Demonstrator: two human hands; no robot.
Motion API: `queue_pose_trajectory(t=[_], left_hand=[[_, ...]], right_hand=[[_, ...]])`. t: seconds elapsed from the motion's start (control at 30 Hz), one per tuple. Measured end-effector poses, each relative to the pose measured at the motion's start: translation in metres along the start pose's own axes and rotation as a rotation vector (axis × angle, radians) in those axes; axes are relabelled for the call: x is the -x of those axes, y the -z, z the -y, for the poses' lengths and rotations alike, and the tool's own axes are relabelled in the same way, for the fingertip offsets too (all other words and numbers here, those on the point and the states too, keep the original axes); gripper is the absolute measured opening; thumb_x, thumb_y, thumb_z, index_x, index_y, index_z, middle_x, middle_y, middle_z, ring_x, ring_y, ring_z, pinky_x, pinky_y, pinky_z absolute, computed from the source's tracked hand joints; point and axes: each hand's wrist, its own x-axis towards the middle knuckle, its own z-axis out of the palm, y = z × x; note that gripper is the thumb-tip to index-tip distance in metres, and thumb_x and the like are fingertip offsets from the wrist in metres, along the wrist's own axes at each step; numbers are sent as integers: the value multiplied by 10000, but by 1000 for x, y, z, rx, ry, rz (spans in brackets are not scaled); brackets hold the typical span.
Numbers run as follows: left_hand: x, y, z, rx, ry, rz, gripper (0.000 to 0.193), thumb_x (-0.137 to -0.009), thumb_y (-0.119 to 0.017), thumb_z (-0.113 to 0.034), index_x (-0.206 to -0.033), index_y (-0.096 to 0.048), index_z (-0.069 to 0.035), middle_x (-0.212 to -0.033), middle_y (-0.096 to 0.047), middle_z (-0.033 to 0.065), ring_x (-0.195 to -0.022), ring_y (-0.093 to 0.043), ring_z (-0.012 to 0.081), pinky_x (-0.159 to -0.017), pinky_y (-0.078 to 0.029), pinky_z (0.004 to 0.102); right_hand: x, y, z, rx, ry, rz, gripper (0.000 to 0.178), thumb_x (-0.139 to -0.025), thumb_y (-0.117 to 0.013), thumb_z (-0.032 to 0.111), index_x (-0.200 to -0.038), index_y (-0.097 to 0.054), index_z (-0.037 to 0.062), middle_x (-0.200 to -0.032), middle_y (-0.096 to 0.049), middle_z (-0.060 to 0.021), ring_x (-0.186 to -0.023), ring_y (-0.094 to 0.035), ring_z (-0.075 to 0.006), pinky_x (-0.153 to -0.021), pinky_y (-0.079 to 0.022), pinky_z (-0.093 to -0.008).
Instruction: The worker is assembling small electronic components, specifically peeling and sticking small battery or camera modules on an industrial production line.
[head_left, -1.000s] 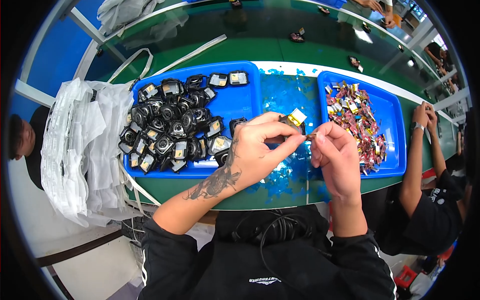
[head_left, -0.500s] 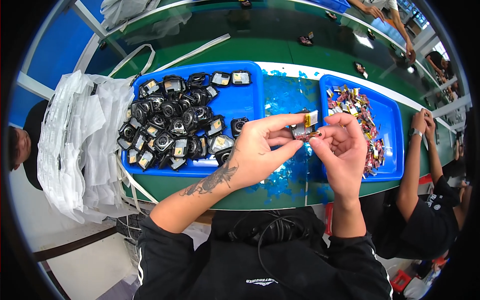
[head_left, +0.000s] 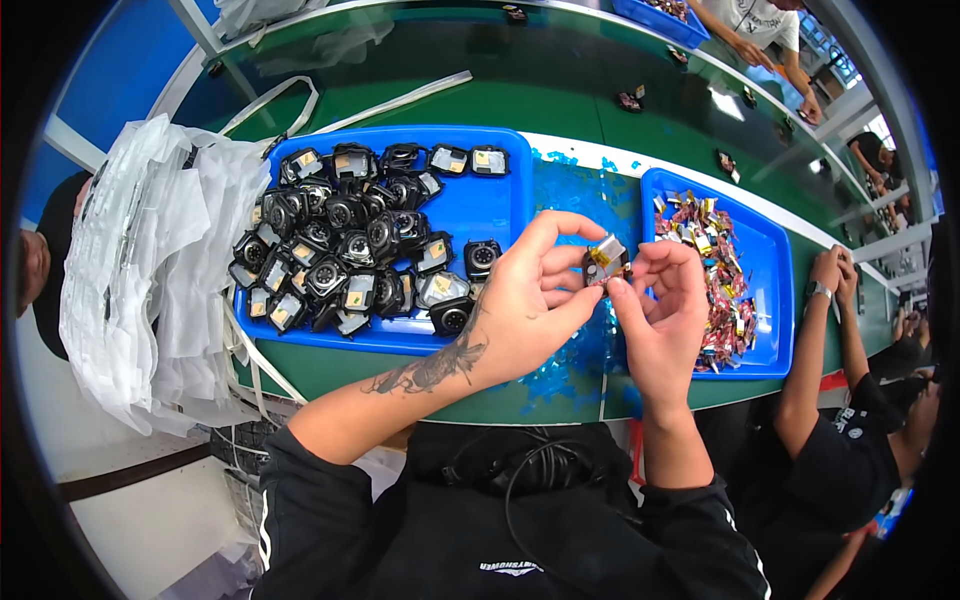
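Note:
Between my two hands is a black watch case (head_left: 591,277) with its inside facing up. A small silver battery with yellow tape (head_left: 605,252) stands tilted over it, and reddish wiring shows beneath. My left hand (head_left: 532,295) grips the case from the left, thumb below and fingers curled behind it. The fingers of my right hand (head_left: 662,322) pinch at the right edge of the case, by the small parts there; the exact spot they grip is partly hidden by the fingertips.
A blue tray (head_left: 520,200) on the left holds many black watch cases (head_left: 355,245). On the right, another blue tray (head_left: 775,300) holds batteries with circuit boards (head_left: 725,290). Blue film scraps (head_left: 570,200) litter the green table between. White sheets (head_left: 150,280) hang at left. Co-workers sit right and across.
The battery has tipped from upright at the far side to leaning over the watch case. The case is tilted more toward me, and my hands have shifted slightly left.

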Motion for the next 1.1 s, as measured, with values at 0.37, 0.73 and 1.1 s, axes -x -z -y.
queue_pose_trajectory(t=[0.37, 0.73, 1.1], left_hand=[[9, 12, -24, -397, -354, -279, 569, -858, -654, 5, -1356, -380, 3, -1366, -488, 182, -1059, -628, 262, -837, -533, 345], [280, 55, 104, -462, 51, -827, 73, -901, -611, -25, -942, -663, 4, -803, -681, 77, -682, -638, 130, -637, -508, 264], [401, 172, 396, -583, 461, -1127, 134, -873, -645, -152, -922, -658, -28, -796, -669, 71, -774, -650, 177, -720, -527, 321]], right_hand=[[-115, -9, 19, 201, -254, 497, 500, -795, -723, 14, -1238, -492, 16, -897, -618, -37, -758, -581, -71, -630, -452, -211], [-278, -41, -94, 633, -355, 445, 667, -660, -883, 272, -1189, -608, -26, -931, -649, -90, -804, -609, -170, -642, -488, -301], [3, -41, 59, 769, 1158, 950, 318, -740, -723, -1, -1041, -621, 28, -962, -619, -142, -821, -595, -316, -761, -486, -413]])
